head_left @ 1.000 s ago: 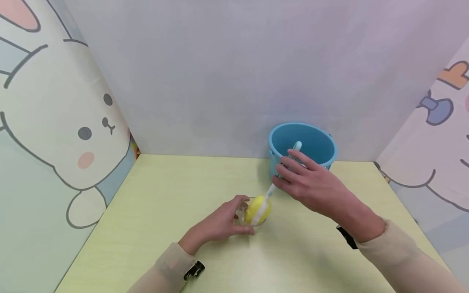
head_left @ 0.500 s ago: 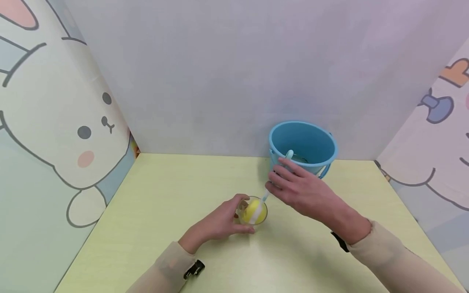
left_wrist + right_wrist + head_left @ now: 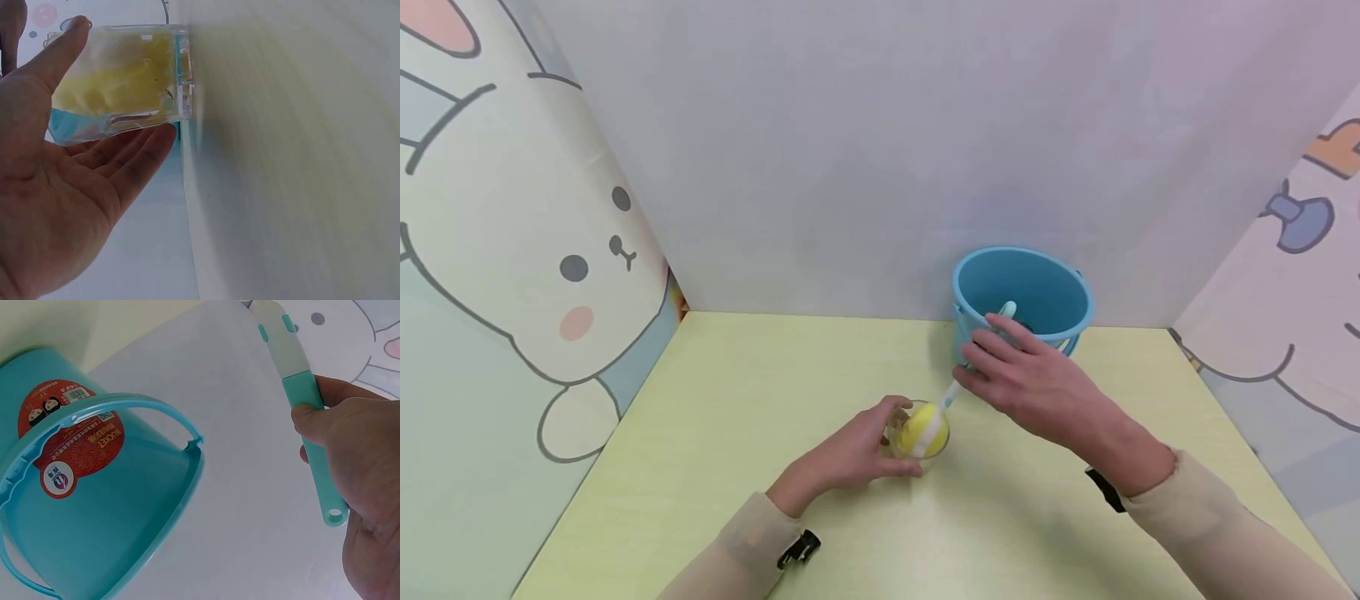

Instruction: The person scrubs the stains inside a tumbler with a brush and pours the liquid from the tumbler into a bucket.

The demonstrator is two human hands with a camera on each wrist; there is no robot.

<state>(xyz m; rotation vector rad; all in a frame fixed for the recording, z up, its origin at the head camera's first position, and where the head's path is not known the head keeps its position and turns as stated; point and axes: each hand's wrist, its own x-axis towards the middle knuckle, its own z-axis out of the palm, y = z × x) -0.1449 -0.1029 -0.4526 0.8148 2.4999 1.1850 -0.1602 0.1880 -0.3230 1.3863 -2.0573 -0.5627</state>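
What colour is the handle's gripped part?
Teal. The handle shows best in the right wrist view.

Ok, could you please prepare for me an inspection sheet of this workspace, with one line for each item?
Surface: pale yellow tabletop.
Job's things: clear cup with a yellow sponge-like head inside; the head's white-and-teal handle slants up out.
Clutter: only a blue bucket near the back wall.
Grippers: left hand holds the cup; right hand grips the handle.
Cables: nothing seen.
Surroundings: pale back wall, cartoon-printed side panels.
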